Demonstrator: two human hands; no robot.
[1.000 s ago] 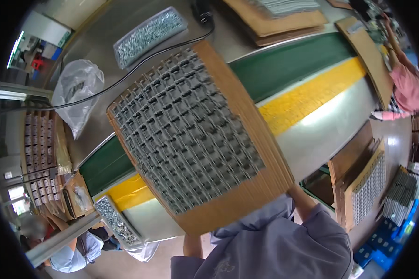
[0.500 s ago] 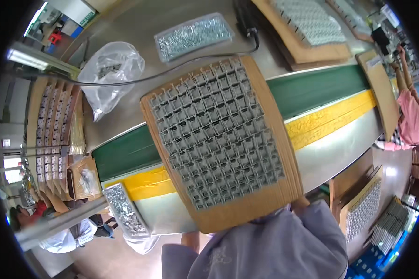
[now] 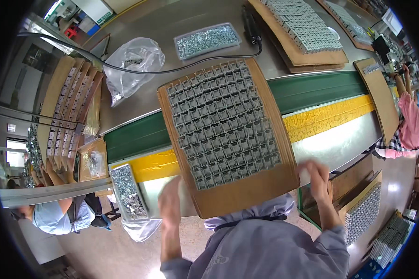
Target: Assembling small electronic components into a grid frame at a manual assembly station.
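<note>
A brown cardboard sheet (image 3: 246, 195) lies tilted across the bench in front of me, overhanging its near edge. Close rows of small grey metal brackets (image 3: 223, 125) cover most of it; its near strip is bare cardboard. My left hand (image 3: 170, 200) is beside the sheet's lower left edge, blurred, its fingers stretched out and gripping nothing. By the lower right edge is my right hand (image 3: 315, 176), also blurred, with fingers apart and nothing in them. Whether either hand still touches the cardboard I cannot tell.
A green belt (image 3: 321, 90) and yellow tape strip (image 3: 330, 118) run beneath the sheet. Trays of small metal parts (image 3: 207, 43) (image 3: 128, 193), a plastic bag (image 3: 134, 65) and a black cable (image 3: 186, 67) surround it. Loaded cardboard sheets (image 3: 298, 58) lie far right. Other people work at both sides.
My hands, earlier mostly hidden at the sheet's near edge, have come away to its two sides. The view has shifted, and more of my forearms shows. The brackets remain on the sheet.
</note>
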